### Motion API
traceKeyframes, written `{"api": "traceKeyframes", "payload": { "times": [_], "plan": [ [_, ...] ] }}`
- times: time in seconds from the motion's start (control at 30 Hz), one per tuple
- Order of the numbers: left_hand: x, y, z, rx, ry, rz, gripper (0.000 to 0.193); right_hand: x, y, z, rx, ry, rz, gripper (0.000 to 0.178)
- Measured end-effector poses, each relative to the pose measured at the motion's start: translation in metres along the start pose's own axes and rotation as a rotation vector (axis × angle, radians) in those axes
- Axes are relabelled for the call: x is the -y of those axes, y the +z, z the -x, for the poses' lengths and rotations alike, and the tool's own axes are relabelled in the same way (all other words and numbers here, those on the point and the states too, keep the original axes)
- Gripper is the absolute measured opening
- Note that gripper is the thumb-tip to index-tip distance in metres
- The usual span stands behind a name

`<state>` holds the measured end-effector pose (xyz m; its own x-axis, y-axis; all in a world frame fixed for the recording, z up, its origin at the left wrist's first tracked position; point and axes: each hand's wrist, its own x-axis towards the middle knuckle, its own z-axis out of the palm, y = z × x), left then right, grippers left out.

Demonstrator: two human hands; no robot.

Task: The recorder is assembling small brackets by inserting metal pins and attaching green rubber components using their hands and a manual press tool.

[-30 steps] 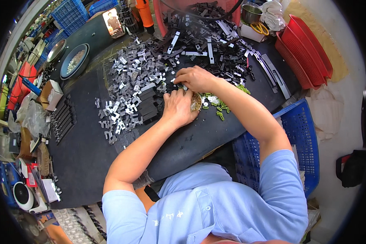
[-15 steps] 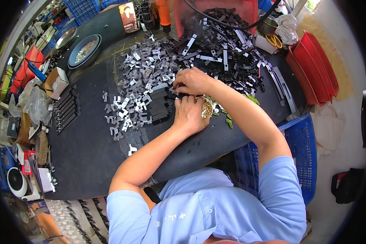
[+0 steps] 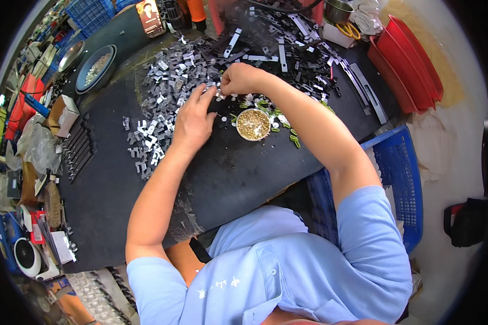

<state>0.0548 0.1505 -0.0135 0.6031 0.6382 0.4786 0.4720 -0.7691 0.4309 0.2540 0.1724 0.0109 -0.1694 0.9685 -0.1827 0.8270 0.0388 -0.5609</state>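
Note:
My left hand (image 3: 192, 123) lies at the edge of a heap of small grey metal clips (image 3: 171, 78), thumb and fingers apart, fingertips by a few small shiny pieces. Just right of those fingertips, my right hand (image 3: 242, 79) is closed in a pinch; what it holds, if anything, is hidden by the fingers. A round dish of small brass-coloured parts (image 3: 253, 125) sits on the dark table below my right wrist. Small green oblong pieces (image 3: 294, 141) and white round bits (image 3: 282, 119) are scattered beside the dish.
Black and bare-metal strips (image 3: 303, 59) pile up at the back. Stacked red baskets (image 3: 409, 67) stand at the right, a blue crate (image 3: 404, 179) below. A phone (image 3: 149, 19), blue bowl (image 3: 96, 69) and row of dark bars (image 3: 82, 149) lie toward the left.
My left hand has moved left off the brass-filled dish, uncovering it, and its fingers have spread. My right hand has shifted slightly up and left. The whole view has shifted a little.

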Motion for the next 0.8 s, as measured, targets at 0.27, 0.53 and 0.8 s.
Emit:
{"api": "traceKeyframes", "payload": {
  "times": [0.27, 0.53, 0.8],
  "plan": [
    [0.001, -0.016, 0.014, -0.030, -0.001, 0.180, 0.026, 0.004, 0.004, 0.049, -0.183, -0.162, -0.223, 0.024],
    [-0.064, -0.053, 0.136, 0.229, -0.352, 0.575, 0.024, -0.072, 0.023, 0.117, -0.376, -0.296, 0.414, 0.022],
    [-0.107, -0.037, 0.161, 0.298, -0.297, 0.705, 0.026, -0.067, 0.023, 0.118, -0.553, -0.171, 0.275, 0.020]
  ]
}}
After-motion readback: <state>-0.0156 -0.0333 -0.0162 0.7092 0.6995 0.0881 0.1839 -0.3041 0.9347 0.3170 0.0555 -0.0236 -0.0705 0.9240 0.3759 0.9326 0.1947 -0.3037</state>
